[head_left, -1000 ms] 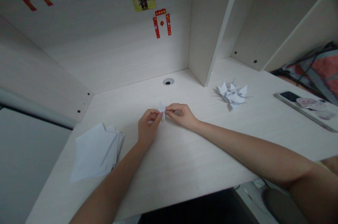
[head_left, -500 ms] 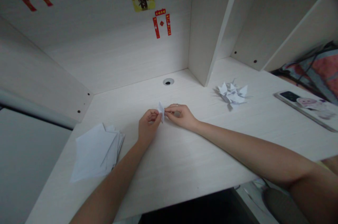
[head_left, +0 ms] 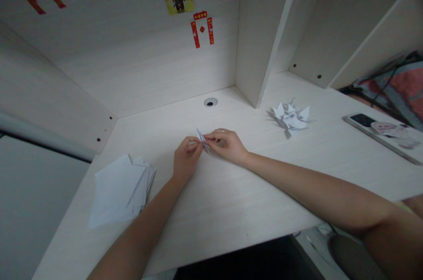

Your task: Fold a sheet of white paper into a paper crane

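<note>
A small piece of folded white paper (head_left: 199, 134) stands between my two hands above the middle of the desk, tilted, its pointed tip upward. My left hand (head_left: 187, 156) pinches it from the left between thumb and fingers. From the right, the thumb and fingertips of my right hand (head_left: 227, 146) close on its other side; a ring shows on one finger. Fingers cover the lower part of the paper. Beside my left forearm lies a stack of white paper sheets (head_left: 119, 187). Off to the right sits a cluster of folded paper cranes (head_left: 291, 117).
A phone (head_left: 383, 134) in a decorated case lies at the right on the desk (head_left: 211, 218). Behind my hands is a round cable hole (head_left: 210, 102). An upright panel (head_left: 264, 33) divides the back, and patterned fabric (head_left: 399, 86) is at far right.
The folded paper has tilted leftward at its tip and turned more edge-on. My right hand's fingertips have moved slightly left, closer to my left hand's.
</note>
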`<state>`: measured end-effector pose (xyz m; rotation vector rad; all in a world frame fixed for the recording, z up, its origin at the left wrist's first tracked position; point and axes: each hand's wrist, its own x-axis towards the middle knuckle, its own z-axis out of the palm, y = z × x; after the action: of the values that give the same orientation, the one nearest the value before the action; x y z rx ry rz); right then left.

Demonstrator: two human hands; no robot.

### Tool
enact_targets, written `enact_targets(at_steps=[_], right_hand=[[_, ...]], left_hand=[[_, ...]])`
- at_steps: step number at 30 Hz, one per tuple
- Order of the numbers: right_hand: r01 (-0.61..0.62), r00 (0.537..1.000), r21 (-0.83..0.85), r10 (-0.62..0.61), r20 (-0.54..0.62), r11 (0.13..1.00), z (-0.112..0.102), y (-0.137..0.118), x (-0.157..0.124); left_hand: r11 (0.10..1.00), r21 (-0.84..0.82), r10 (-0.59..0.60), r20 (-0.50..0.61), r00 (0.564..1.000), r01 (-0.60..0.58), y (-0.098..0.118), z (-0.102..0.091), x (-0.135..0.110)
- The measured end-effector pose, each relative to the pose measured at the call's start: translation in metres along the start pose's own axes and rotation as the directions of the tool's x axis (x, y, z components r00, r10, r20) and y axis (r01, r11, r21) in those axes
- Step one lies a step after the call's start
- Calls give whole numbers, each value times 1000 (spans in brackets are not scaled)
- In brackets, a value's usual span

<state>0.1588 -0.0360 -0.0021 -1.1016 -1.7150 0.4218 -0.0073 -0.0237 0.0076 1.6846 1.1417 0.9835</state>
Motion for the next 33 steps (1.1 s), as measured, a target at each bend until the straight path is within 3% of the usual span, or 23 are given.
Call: enact_targets(at_steps=[11,19,26,33], right_hand=[[152,987,-123,-143,73,981,-2,-2,-2],[122,992,-33,-121,17,992,0,-1,-2],[-59,998,-45,57,-40,997,1,-1,-2],[50,998,-41,-51,-25,998,-3,-4,0]], left_hand=[[995,-98,-14,30,999,17,2,0,6],[988,-153,27,14,1000,-25,-2,0,6],[997,33,74,-87,993,-71,-1,0,4],[990,112,92,-57,994,-85,2,1,1]])
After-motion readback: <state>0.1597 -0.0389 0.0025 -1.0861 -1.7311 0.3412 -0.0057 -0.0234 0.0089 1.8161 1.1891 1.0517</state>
